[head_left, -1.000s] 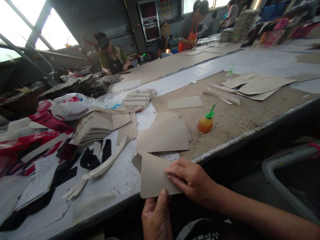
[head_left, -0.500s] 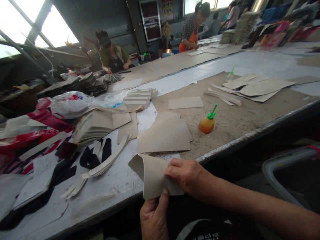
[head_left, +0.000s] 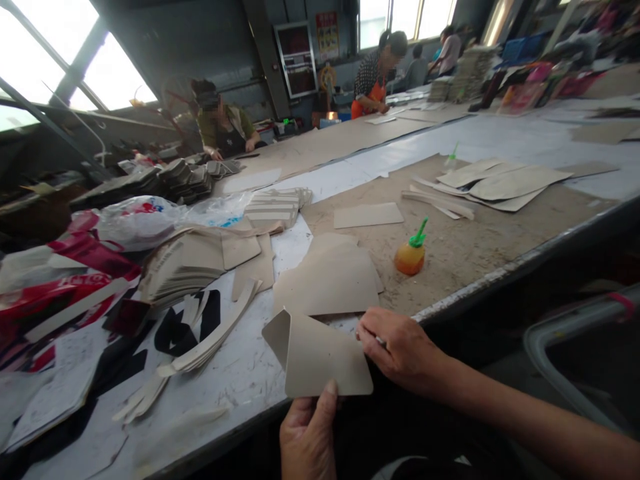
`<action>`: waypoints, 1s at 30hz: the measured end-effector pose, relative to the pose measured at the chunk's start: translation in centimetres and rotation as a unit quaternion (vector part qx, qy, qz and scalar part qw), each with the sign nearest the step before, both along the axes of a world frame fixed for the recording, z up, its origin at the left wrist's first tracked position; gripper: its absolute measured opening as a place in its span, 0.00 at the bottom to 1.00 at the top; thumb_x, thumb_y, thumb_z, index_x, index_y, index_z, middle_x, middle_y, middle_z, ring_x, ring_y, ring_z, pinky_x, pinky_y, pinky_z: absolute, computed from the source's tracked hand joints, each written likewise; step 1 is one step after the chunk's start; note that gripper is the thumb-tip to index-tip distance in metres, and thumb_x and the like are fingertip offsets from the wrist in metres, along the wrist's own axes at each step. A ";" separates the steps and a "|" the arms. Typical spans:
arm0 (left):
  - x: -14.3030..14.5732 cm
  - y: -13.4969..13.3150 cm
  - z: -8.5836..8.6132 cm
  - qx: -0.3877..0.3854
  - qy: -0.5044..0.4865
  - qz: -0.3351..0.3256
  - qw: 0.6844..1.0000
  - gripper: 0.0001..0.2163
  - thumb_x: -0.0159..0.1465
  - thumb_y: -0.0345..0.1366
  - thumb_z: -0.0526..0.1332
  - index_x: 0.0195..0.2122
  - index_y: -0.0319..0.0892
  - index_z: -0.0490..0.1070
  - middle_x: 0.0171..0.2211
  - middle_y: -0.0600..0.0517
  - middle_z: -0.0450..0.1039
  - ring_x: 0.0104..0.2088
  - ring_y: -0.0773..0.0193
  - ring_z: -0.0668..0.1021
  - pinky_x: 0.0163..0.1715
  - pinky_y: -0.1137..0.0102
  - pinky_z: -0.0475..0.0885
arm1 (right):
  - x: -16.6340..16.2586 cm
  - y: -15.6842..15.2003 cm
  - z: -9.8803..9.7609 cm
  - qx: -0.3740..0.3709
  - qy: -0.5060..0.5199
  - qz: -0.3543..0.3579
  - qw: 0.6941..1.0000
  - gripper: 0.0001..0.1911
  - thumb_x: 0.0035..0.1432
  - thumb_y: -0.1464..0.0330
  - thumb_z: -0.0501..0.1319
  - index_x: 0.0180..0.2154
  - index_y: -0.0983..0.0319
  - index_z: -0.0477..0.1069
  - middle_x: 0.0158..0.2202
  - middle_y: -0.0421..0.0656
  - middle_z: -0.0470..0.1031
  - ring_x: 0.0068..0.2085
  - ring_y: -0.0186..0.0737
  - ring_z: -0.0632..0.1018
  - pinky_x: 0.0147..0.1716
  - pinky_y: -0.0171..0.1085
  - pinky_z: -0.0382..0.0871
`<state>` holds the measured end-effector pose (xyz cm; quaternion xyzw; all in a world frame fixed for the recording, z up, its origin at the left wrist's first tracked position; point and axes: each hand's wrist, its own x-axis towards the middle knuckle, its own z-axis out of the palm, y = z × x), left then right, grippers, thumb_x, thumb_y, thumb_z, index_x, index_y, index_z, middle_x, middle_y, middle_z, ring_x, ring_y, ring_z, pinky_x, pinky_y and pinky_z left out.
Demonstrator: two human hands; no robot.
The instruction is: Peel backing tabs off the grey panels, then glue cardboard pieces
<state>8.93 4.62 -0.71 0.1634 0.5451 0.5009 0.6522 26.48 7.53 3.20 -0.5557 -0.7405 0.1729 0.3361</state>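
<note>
My left hand (head_left: pixel 311 427) pinches a beige folded panel (head_left: pixel 325 357) by its lower edge, thumb on top. The panel looks like stiff leather or card, with rounded corners and its left part bent up. At its right edge my right hand (head_left: pixel 395 347) is closed, fingers curled; a small pale tip of something shows between them, too little to name. Just beyond the panel lies a stack of similar beige pieces (head_left: pixel 325 283) on the table. Behind that stack, to the right, stands a squat bottle (head_left: pixel 410 257) with orange-yellow contents and a green nozzle.
Curved beige strips (head_left: pixel 215 340), a fanned pile of panels (head_left: pixel 187 257) and plastic bags (head_left: pixel 135 223) cover the left side. More flat pieces (head_left: pixel 520 180) lie at right. A metal frame (head_left: pixel 545 360) stands beside the table. Co-workers (head_left: pixel 227 127) sit across it.
My right hand has moved off the panel's face to its right edge, uncovering that side. My left hand keeps its pinch. The view has shifted slightly.
</note>
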 end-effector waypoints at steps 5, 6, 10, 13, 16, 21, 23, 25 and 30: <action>0.7 1.4 0.0 -0.005 -0.005 -0.012 1.000 0.17 0.37 0.40 0.76 0.26 0.39 0.77 0.26 0.49 0.79 0.28 0.62 0.79 0.31 0.72 0.75 | 0.1 -1.5 0.1 0.073 -0.111 0.090 0.987 0.23 0.55 0.63 0.63 0.50 0.65 0.66 0.44 0.51 0.74 0.43 0.46 0.74 0.41 0.41 0.70; 1.0 1.6 0.3 0.004 0.004 -0.006 1.000 0.17 0.38 0.41 0.75 0.27 0.40 0.77 0.26 0.49 0.79 0.29 0.61 0.80 0.33 0.72 0.75 | -0.3 -1.3 -0.2 0.088 -0.124 0.101 0.983 0.19 0.57 0.67 0.61 0.50 0.66 0.66 0.43 0.51 0.75 0.42 0.45 0.75 0.39 0.40 0.70; 1.3 2.1 1.8 0.035 0.080 0.002 0.996 0.23 0.43 0.43 0.73 0.41 0.42 0.75 0.33 0.49 0.79 0.34 0.61 0.80 0.37 0.72 0.74 | -0.4 1.0 -0.7 0.054 -0.073 0.084 0.992 0.11 0.61 0.75 0.50 0.40 0.67 0.70 0.32 0.48 0.76 0.32 0.41 0.78 0.30 0.36 0.70; 0.1 2.5 2.2 0.061 0.237 0.035 0.969 0.22 0.48 0.46 0.69 0.43 0.42 0.74 0.32 0.49 0.78 0.36 0.59 0.79 0.41 0.68 0.73 | 0.9 3.2 -0.5 -0.065 0.065 0.015 0.996 0.15 0.66 0.68 0.45 0.35 0.64 0.69 0.24 0.42 0.73 0.24 0.36 0.76 0.25 0.33 0.68; -2.1 3.4 0.7 0.072 0.350 0.129 0.925 0.21 0.51 0.47 0.65 0.43 0.42 0.72 0.41 0.47 0.75 0.46 0.53 0.75 0.50 0.61 0.69 | 2.5 4.5 -0.7 -0.133 0.150 -0.022 0.979 0.19 0.66 0.60 0.44 0.35 0.62 0.69 0.19 0.38 0.71 0.21 0.35 0.75 0.23 0.32 0.68; -5.4 5.7 -2.9 0.058 0.360 0.076 0.928 0.33 0.54 0.47 0.63 0.59 0.39 0.57 0.53 0.38 0.66 0.54 0.48 0.70 0.56 0.54 0.62 | 3.4 4.7 -1.4 -0.150 0.168 -0.024 0.974 0.19 0.65 0.59 0.46 0.42 0.61 0.70 0.19 0.37 0.71 0.21 0.36 0.76 0.23 0.32 0.69; -6.1 6.4 -3.5 0.046 0.343 0.044 0.937 0.34 0.54 0.46 0.63 0.59 0.40 0.56 0.50 0.40 0.69 0.52 0.50 0.72 0.56 0.55 0.62 | 3.4 4.7 -1.5 -0.154 0.185 -0.027 0.970 0.19 0.65 0.59 0.46 0.44 0.61 0.70 0.19 0.36 0.71 0.20 0.36 0.76 0.23 0.32 0.70; -6.6 6.9 -3.6 0.035 0.326 0.044 0.944 0.32 0.53 0.45 0.64 0.58 0.41 0.59 0.45 0.43 0.73 0.48 0.53 0.75 0.55 0.56 0.63 | 3.3 4.8 -1.7 -0.166 0.209 -0.038 0.963 0.20 0.65 0.57 0.47 0.46 0.61 0.70 0.18 0.36 0.71 0.20 0.36 0.76 0.22 0.32 0.70; -7.6 7.2 -3.3 0.006 0.291 0.064 0.955 0.23 0.47 0.45 0.68 0.42 0.39 0.72 0.27 0.50 0.75 0.33 0.54 0.78 0.43 0.57 0.71 | 3.5 4.9 -1.7 -0.193 0.280 -0.051 0.939 0.24 0.63 0.52 0.48 0.46 0.62 0.70 0.16 0.35 0.69 0.19 0.37 0.76 0.19 0.32 0.70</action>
